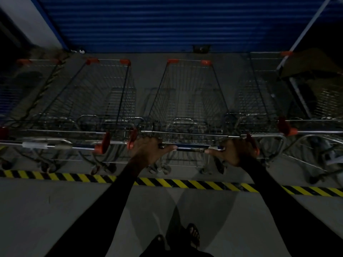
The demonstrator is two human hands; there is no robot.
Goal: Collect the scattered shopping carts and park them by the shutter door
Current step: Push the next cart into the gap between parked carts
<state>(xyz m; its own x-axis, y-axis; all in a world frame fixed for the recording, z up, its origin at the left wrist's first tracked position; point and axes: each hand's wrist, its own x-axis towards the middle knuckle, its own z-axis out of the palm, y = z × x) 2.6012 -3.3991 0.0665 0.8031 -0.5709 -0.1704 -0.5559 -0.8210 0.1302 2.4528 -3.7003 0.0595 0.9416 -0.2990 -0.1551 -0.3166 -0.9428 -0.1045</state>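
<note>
Head | both hands [193, 152] grasping cart handle [191, 146] | cart [187, 101] ahead, facing shutter door [167, 23]

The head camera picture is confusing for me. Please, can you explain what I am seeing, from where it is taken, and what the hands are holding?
There is no robot here. A person wears one wide-angle camera on the head, looking forward and down, so you see their own two arms in dark sleeves reaching away from you. That lens bends straight lines.

The left hand and the right hand both grip the handle bar of the middle shopping cart. This cart points toward the blue shutter door at the top.

More carts stand in a row beside it: one on the left and one on the right, with others farther out that are too dark to describe. A yellow and black striped line runs across the grey floor under the arms. At the bottom you see the person's foot in a sandal.
</note>
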